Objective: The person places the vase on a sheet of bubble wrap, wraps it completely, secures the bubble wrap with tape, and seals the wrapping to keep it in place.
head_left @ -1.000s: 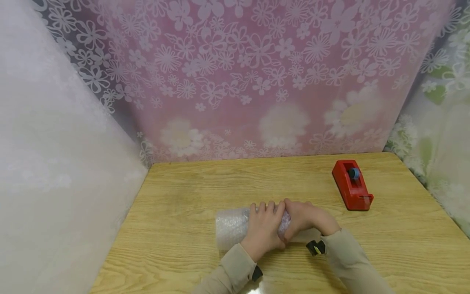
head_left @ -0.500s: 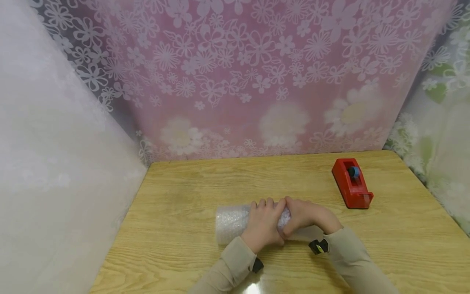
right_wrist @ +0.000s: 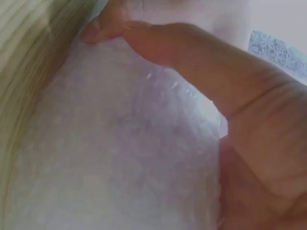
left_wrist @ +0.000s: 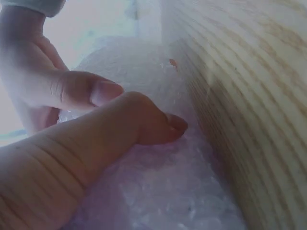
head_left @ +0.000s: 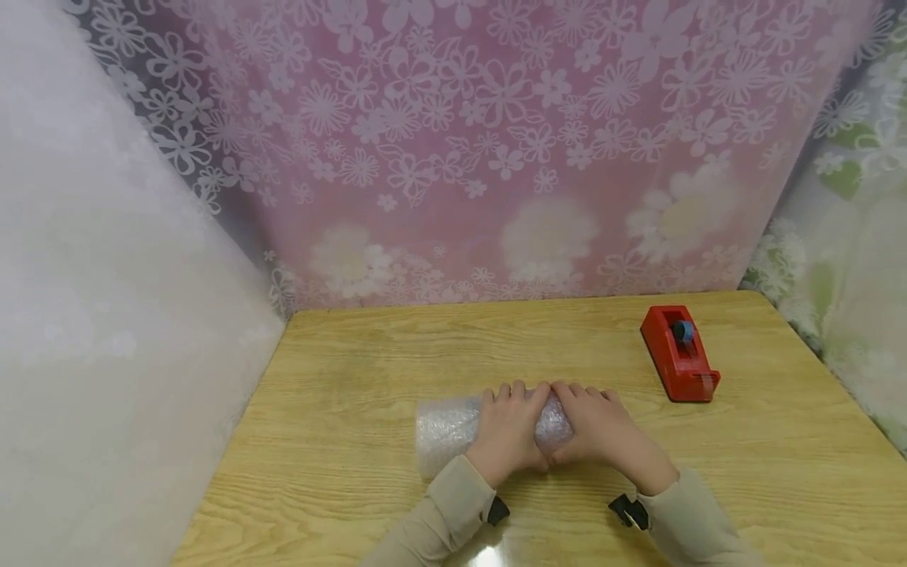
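A roll of bubble wrap (head_left: 446, 433), whitish at its left end and purplish toward the right, lies crosswise on the wooden table. My left hand (head_left: 509, 429) grips its middle from above, fingers over the far side and thumb on the near side. Close beside it, my right hand (head_left: 602, 429) holds the roll's right part, covering that end. In the left wrist view both thumbs press the bubble wrap (left_wrist: 168, 187) low along its side, their tips almost meeting. The right wrist view shows the right thumb (right_wrist: 192, 52) bent across the wrap (right_wrist: 120, 134).
A red tape dispenser (head_left: 676, 358) with a small blue tape roll stands at the back right of the wooden table (head_left: 340, 457). Floral pink cloth (head_left: 496, 157) hangs behind the table, with pale cloth (head_left: 120, 315) along the left side.
My right hand has shifted slightly right and spread along the roll, its wrist lower. The loose flap of wrap under it has gone from sight. My left hand stays almost still.
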Tool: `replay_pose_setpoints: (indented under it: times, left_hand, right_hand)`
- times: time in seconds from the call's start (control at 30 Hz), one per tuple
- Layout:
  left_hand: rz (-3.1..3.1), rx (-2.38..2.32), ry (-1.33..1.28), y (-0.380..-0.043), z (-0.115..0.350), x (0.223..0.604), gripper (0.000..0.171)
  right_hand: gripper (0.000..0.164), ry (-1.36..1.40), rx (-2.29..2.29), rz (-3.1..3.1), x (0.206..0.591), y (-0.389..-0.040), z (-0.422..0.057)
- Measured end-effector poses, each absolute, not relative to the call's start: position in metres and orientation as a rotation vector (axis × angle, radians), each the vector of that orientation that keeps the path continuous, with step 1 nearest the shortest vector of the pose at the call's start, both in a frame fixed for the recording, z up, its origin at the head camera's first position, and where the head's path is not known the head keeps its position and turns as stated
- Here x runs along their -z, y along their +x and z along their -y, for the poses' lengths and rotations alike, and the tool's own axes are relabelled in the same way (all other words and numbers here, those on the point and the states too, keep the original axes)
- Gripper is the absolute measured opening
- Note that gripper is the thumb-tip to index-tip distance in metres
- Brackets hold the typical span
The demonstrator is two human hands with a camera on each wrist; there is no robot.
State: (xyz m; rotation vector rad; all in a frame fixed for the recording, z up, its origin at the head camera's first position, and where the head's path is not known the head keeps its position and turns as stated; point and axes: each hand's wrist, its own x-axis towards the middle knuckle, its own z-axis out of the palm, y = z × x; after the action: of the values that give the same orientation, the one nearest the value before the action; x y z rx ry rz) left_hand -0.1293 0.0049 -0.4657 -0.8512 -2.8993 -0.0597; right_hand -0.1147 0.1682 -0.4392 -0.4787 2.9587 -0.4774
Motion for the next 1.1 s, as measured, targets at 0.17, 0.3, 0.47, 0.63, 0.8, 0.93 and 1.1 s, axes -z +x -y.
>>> replay_pose_setpoints:
  times: [0.17, 0.3, 0.47, 0.63, 0.8, 0.93, 1.1]
  left_hand:
    - [2.915, 0.05, -0.848, -0.128, -0.005, 0.466, 0.112]
    - [2.933, 0.032, -0.841, -0.127, -0.008, 0.465, 0.11]
    - [2.952, 0.062, -0.83, -0.127, -0.009, 0.465, 0.108]
    - [2.978, 0.058, -0.819, -0.127, -0.008, 0.462, 0.109]
    - [2.95, 0.05, -0.849, -0.127, -0.007, 0.463, 0.111]
    - [2.936, 0.102, -0.846, -0.13, -0.004, 0.466, 0.107]
    - [2.941, 0.1, -0.845, -0.138, 0.0, 0.467, 0.106]
  right_hand:
    - [0.091, -0.539, 0.602, -2.987, 0.435, -0.107, -0.179]
    - [0.083, -0.562, 0.734, -2.932, 0.429, -0.104, -0.2]
    - [0.075, -0.489, 0.914, -2.854, 0.428, -0.101, -0.225]
    - [0.054, -0.366, 1.038, -2.953, 0.428, -0.101, -0.247]
    - [0.034, -0.015, 1.15, -3.261, 0.435, -0.103, -0.274]
    - [0.04, 0.48, 1.449, -3.288, 0.451, -0.108, -0.294]
    - [0.042, 0.954, 1.711, -3.093, 0.473, -0.113, -0.308]
